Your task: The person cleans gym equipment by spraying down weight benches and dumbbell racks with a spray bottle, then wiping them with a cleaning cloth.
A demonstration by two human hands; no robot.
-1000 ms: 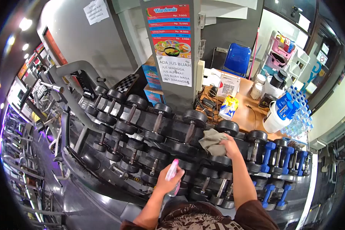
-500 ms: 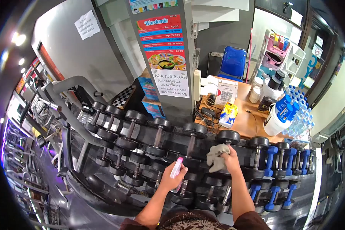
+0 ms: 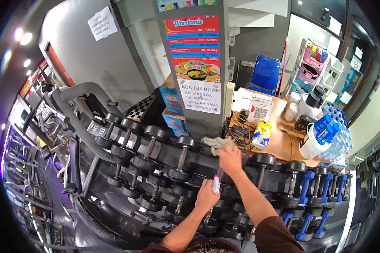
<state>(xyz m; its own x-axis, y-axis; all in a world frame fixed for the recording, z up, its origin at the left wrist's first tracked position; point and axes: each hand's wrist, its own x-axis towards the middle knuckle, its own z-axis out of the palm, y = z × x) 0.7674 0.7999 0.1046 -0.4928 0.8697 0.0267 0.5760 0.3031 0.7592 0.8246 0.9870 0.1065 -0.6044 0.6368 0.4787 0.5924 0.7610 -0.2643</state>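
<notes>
My left hand (image 3: pixel 207 195) is closed around a spray bottle (image 3: pixel 216 185) with a pink nozzle; most of the bottle is hidden by my fingers. Beyond it, my right hand (image 3: pixel 230 160) grips a crumpled grey cloth (image 3: pixel 215 144). The cloth lies on the far head of a black dumbbell in the upper row, largely covered by the cloth and my hand. To the left of the cloth rests another black dumbbell (image 3: pixel 183 158), and to the right of my right forearm a further dumbbell (image 3: pixel 261 172).
Several small blue dumbbells (image 3: pixel 307 185) sit at the rack's right end. Behind the rack, a wooden table (image 3: pixel 278 147) bears cables, a yellow-and-blue pack (image 3: pixel 262 135), a white bucket (image 3: pixel 313 145) and water bottles (image 3: pixel 340 137). A grey pillar (image 3: pixel 202 122) stands behind the rack, left of the table.
My right hand has moved left with the cloth, from one dumbbell's far head to the neighbouring one. My left hand with the spray bottle has shifted slightly right, and the view has turned slightly left.
</notes>
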